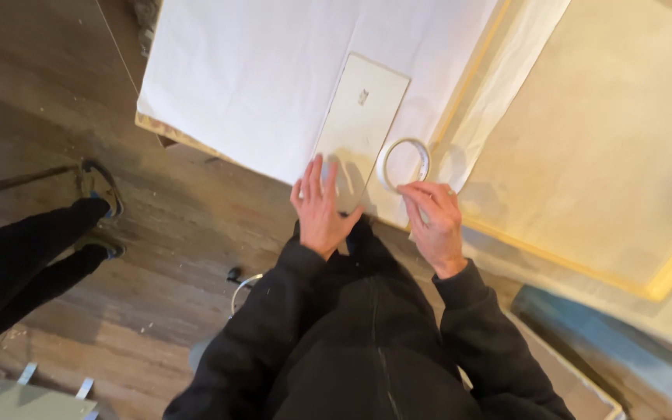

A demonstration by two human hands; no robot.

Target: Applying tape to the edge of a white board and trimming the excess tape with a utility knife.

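Our left hand (319, 206) lies flat, fingers spread, pinning the pale panel (361, 117) to the white-papered counter (250, 78), while our right hand (435, 222) pinches the tape roll (404, 163), no strip laid across the panel yet.

Both arms in black sleeves, reaching forward from the torso. Left hand (319, 206) flat, palm down, fingers spread and pointing ahead, thumb angled out to the right. Right hand (434, 218) curled, fingertips pinched together at upper left, wrist bent.
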